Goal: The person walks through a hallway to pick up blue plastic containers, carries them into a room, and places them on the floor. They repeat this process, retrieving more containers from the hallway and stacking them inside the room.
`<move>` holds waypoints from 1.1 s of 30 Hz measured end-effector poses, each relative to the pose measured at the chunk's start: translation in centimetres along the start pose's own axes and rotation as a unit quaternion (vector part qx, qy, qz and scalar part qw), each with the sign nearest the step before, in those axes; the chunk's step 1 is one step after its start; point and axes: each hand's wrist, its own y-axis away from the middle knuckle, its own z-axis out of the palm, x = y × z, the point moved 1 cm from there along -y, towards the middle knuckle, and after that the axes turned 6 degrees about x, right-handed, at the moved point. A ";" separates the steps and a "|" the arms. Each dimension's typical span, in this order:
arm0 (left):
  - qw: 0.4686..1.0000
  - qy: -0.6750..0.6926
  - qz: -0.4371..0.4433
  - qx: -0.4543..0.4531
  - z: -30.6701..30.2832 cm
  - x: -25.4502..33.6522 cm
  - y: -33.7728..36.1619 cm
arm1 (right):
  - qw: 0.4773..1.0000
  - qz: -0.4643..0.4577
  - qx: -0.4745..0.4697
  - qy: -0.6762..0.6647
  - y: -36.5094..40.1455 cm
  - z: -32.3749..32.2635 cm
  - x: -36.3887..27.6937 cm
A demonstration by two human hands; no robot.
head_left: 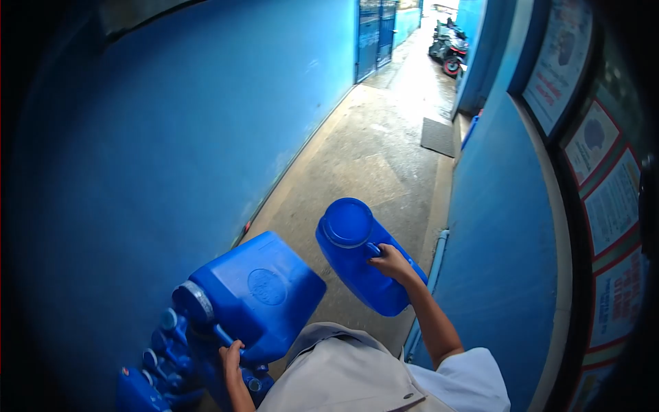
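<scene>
My left hand (232, 357) is closed on the handle of a big blue plastic jug (278, 292), tilted on its side with its round cap toward the left. My right hand (392, 263) grips the handle of a second blue jug (364, 275), whose wide round lid faces up. The two jugs are apart, one on each side in front of my body. Beneath the left jug and to its left are several smaller blue containers (171, 347), partly hidden by it.
A narrow concrete passage (357, 158) runs forward between a blue wall (171, 137) and another blue wall (491, 275) with a pipe (439, 254) along its base. Farther along are a dark mat (438, 136), a motorcycle (449, 51) and a blue door (368, 38).
</scene>
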 end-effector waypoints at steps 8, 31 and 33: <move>0.970 -0.073 0.131 -0.192 30.1 22.2 -2.8 | 0.964 0.107 0.200 -0.142 -12.4 -19.7 10.1; 0.862 -0.155 0.286 -0.389 106.0 72.7 -4.8 | 0.842 0.293 0.441 -0.104 -59.4 -57.1 29.1; 0.866 -0.143 0.273 -0.394 111.3 77.0 -5.3 | 0.843 0.278 0.455 -0.064 -66.6 -60.9 31.8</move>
